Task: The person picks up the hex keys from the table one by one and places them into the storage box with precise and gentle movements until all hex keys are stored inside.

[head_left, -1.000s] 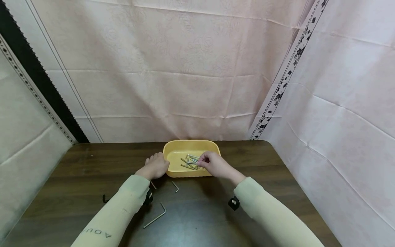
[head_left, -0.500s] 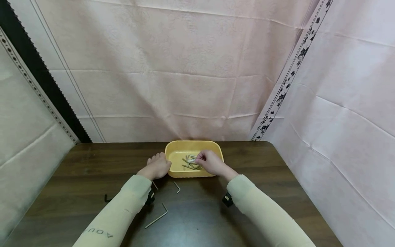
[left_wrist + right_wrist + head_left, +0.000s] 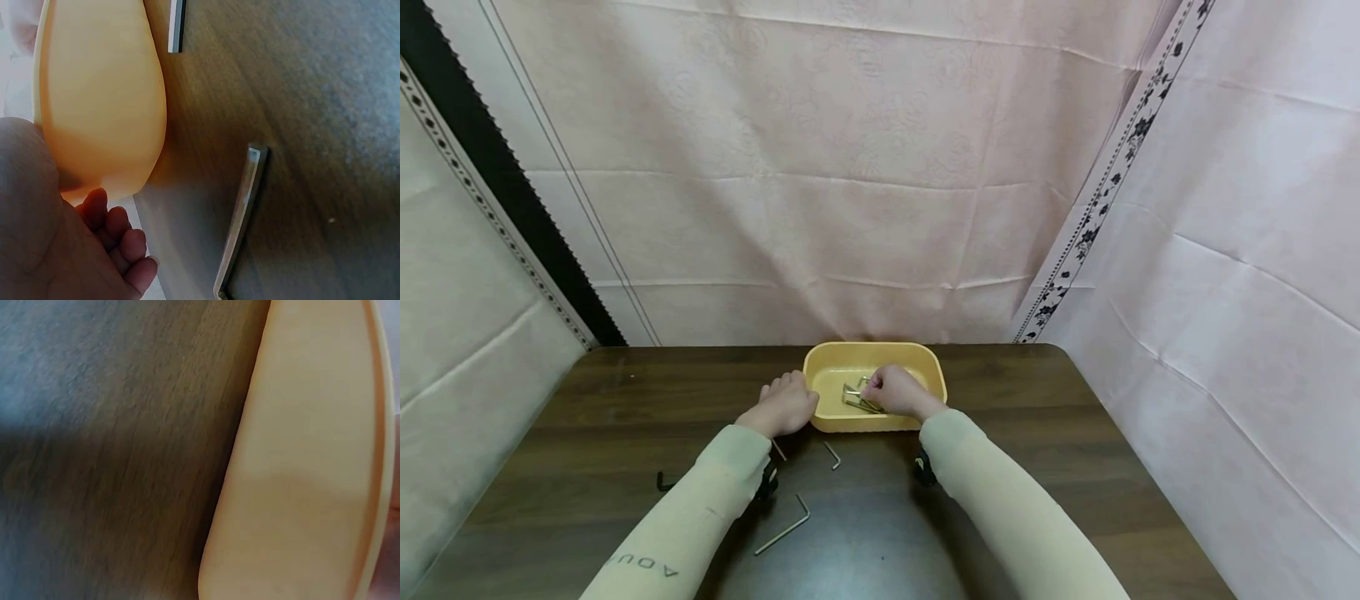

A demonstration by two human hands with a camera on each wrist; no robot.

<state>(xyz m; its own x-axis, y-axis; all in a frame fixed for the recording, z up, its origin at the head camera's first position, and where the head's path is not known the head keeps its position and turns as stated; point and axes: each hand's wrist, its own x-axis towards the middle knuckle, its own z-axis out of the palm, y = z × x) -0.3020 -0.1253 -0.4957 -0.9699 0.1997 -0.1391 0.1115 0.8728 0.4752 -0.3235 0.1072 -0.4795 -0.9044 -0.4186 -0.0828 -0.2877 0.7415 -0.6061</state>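
A yellow plastic tray stands near the table's far edge. My left hand grips its left end; in the left wrist view, curled fingers show by the tray wall. Inside the tray lies a small pile of metal hex keys. Reaching over the front rim, my right hand pinches a hex key at the pile with thumb and forefinger, covering part of the other keys. Only the tray's outer wall and a sliver of hand show in the right wrist view.
On the wooden table lie a long hex key, a short hex key and another partly behind my left wrist. A black bent piece sits beside the left sleeve. Pale cloth hangs behind.
My right hand has moved left across the pile inside the tray, and the hex key at its fingertips has shifted left too. My left hand stays on the tray's left end.
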